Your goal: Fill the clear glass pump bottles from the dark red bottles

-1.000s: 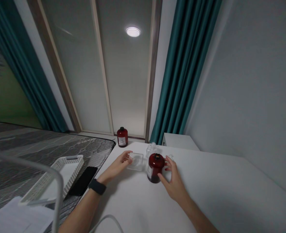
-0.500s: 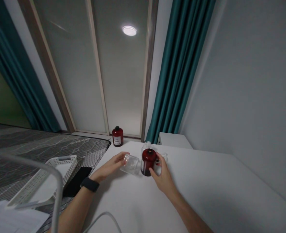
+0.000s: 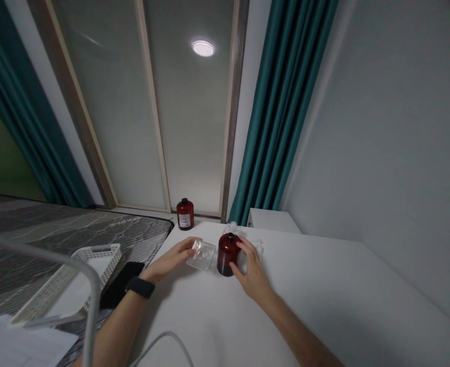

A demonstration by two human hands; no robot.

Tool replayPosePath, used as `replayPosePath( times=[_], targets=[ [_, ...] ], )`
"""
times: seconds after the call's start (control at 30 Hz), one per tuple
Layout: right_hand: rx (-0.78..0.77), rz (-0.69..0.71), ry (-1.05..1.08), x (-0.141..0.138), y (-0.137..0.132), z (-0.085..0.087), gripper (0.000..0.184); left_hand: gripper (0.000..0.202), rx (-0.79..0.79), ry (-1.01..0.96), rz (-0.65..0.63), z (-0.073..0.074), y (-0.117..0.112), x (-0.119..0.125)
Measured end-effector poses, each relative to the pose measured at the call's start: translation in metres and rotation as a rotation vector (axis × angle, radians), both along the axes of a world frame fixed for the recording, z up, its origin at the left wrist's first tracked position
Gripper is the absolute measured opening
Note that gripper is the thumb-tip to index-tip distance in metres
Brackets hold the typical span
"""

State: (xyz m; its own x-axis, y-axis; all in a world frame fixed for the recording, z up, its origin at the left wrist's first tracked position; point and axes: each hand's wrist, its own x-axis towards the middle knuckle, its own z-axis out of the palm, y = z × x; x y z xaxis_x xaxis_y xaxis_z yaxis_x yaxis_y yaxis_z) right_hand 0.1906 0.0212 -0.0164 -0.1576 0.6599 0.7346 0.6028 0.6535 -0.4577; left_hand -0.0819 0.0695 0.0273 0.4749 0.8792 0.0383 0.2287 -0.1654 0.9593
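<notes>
A dark red bottle (image 3: pixel 227 254) with a black cap stands on the white table (image 3: pixel 324 306), and my right hand (image 3: pixel 249 270) is wrapped round its right side. My left hand (image 3: pixel 171 260), with a black watch on the wrist, pinches a clear square plastic container (image 3: pixel 202 255) and holds it tilted just left of the bottle. Small clear items (image 3: pixel 257 246) lie behind the bottle, partly hidden by my right hand.
A second dark red bottle (image 3: pixel 185 214) stands on the sill by the window. A white slotted basket (image 3: pixel 75 278), a black phone (image 3: pixel 120 290) and papers (image 3: pixel 22 346) lie on the bed at left. A white box (image 3: pixel 272 221) sits beside teal curtains (image 3: pixel 282 112).
My right hand has closed round the red bottle and moved it slightly left, towards the container. My left hand has tilted the clear container up.
</notes>
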Motion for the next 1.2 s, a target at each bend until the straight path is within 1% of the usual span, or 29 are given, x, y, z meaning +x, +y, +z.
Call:
replayPosePath(
  times=[0.13, 0.27, 0.4, 0.5, 0.6, 0.67, 0.73, 0.83, 0.97, 1.03, 1.1, 1.2],
  targets=[
    [0.013, -0.087, -0.030, -0.010, 0.006, 0.003, 0.045, 0.042, -0.001, 0.001, -0.030, -0.001, 0.000, -0.001],
    [0.015, -0.142, -0.043, -0.018, 0.014, 0.001, 0.046, 0.042, 0.010, 0.046, -0.048, 0.001, -0.001, -0.003],
    [0.041, -0.173, -0.050, -0.021, 0.018, 0.000, 0.045, 0.042, 0.001, 0.074, -0.057, 0.005, -0.004, -0.003],
    [0.052, -0.201, -0.081, -0.020, 0.016, 0.002, 0.043, 0.041, -0.012, 0.066, -0.053, 0.008, -0.006, -0.002],
    [0.108, -0.248, -0.105, -0.018, 0.007, 0.005, 0.046, 0.042, -0.010, 0.050, -0.044, 0.008, -0.007, -0.001],
    [0.164, -0.231, -0.100, -0.018, -0.002, 0.006, 0.051, 0.044, 0.001, 0.043, -0.039, 0.007, -0.007, 0.000],
    [0.184, -0.135, -0.128, -0.020, -0.012, 0.007, 0.057, 0.048, 0.022, 0.046, -0.051, 0.007, -0.007, 0.001],
    [0.137, -0.030, -0.186, -0.027, -0.027, 0.005, 0.069, 0.055, 0.042, 0.051, -0.115, 0.009, -0.010, 0.003],
    [0.058, -0.006, -0.174, -0.037, -0.039, 0.000, 0.088, 0.057, 0.000, 0.005, -0.233, 0.016, -0.018, 0.010],
    [0.053, -0.010, -0.142, -0.040, -0.042, -0.002, 0.089, 0.058, -0.011, -0.029, -0.273, 0.017, -0.022, 0.014],
    [0.059, -0.012, -0.119, -0.040, -0.043, -0.002, 0.085, 0.058, -0.014, -0.049, -0.298, 0.017, -0.024, 0.018],
    [0.050, 0.000, -0.108, -0.035, -0.043, 0.000, 0.082, 0.056, -0.001, -0.025, -0.322, 0.013, -0.025, 0.022]
  ],
)
